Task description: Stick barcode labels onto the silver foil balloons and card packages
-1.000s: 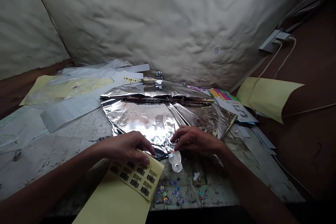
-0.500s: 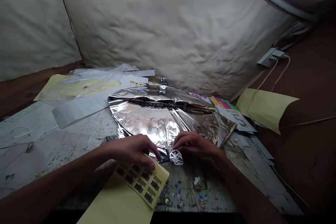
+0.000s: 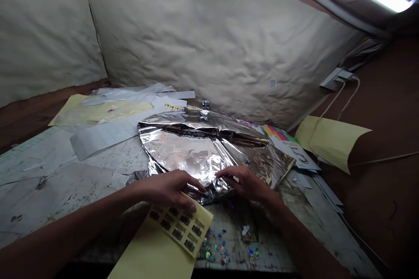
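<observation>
A large silver foil balloon [image 3: 183, 152] lies flat and creased on the worktable, its near edge between my hands. My left hand [image 3: 173, 187] keeps a yellowish sheet of barcode stickers [image 3: 183, 231] under its thumb. Its index finger reaches onto the foil's near edge. A longer plain yellow sheet [image 3: 157, 253] hangs below the stickers, over the table's front edge. My right hand [image 3: 244, 181] has its thumb and fingers closed on the foil near that same edge. The exact fold of foil between its fingertips is hard to make out.
Shiny round confetti [image 3: 222, 250] and a small card [image 3: 250, 233] lie near the front edge. Papers and clear plastic [image 3: 131, 96] spread at the back left. A colourful balloon packet [image 3: 291, 148] lies right, by a yellow sheet [image 3: 330, 139] and cables [image 3: 350, 96].
The crumpled foil tab that stuck out towards me between my hands no longer shows there. My left fingertips have shifted slightly right along the foil. The view has tilted a little.
</observation>
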`<state>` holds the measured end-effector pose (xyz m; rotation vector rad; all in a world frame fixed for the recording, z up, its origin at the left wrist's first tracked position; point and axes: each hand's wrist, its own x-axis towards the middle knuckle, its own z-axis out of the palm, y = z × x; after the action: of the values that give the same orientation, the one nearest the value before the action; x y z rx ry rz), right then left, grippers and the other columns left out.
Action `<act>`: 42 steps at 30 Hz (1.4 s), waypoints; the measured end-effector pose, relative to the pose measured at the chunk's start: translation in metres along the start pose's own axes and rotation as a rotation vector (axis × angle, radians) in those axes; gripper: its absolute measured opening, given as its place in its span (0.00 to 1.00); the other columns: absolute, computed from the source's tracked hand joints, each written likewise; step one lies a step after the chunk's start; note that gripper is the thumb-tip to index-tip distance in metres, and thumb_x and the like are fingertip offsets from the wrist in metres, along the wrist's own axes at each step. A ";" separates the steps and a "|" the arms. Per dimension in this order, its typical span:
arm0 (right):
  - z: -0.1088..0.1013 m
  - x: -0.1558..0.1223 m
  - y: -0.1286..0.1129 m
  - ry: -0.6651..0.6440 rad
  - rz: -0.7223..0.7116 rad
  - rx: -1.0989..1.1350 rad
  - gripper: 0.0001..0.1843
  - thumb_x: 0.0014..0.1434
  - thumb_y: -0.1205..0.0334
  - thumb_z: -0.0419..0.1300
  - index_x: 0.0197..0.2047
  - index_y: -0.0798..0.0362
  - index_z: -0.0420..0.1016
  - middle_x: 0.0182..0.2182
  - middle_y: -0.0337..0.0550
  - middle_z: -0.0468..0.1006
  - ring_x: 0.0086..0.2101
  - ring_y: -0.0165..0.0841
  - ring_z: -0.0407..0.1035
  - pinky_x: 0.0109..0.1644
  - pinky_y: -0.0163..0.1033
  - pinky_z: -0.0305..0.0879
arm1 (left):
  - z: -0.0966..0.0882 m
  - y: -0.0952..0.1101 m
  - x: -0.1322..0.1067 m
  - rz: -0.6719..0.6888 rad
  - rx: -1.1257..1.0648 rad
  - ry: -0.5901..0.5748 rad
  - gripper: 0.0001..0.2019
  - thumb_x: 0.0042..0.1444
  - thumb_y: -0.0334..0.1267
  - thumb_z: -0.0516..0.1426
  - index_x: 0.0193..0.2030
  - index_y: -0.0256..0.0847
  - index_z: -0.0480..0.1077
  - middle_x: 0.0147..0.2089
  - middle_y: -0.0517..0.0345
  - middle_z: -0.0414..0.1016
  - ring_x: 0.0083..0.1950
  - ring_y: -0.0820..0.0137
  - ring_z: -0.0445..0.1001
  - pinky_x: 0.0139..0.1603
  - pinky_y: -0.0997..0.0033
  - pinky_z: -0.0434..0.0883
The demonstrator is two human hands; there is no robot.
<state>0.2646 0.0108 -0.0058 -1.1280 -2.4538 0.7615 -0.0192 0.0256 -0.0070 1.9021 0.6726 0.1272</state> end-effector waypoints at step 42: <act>0.019 -0.014 0.022 0.185 0.208 0.603 0.08 0.58 0.60 0.61 0.34 0.56 0.78 0.27 0.39 0.77 0.28 0.29 0.70 0.34 0.33 0.64 | 0.008 0.017 0.003 -0.142 0.132 0.002 0.30 0.51 0.42 0.63 0.63 0.51 0.66 0.45 0.59 0.76 0.40 0.67 0.73 0.40 0.73 0.68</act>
<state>0.2767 0.0058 -0.0352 -1.1468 -1.7826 1.2823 -0.0070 0.0156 0.0037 1.9728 0.8322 -0.0059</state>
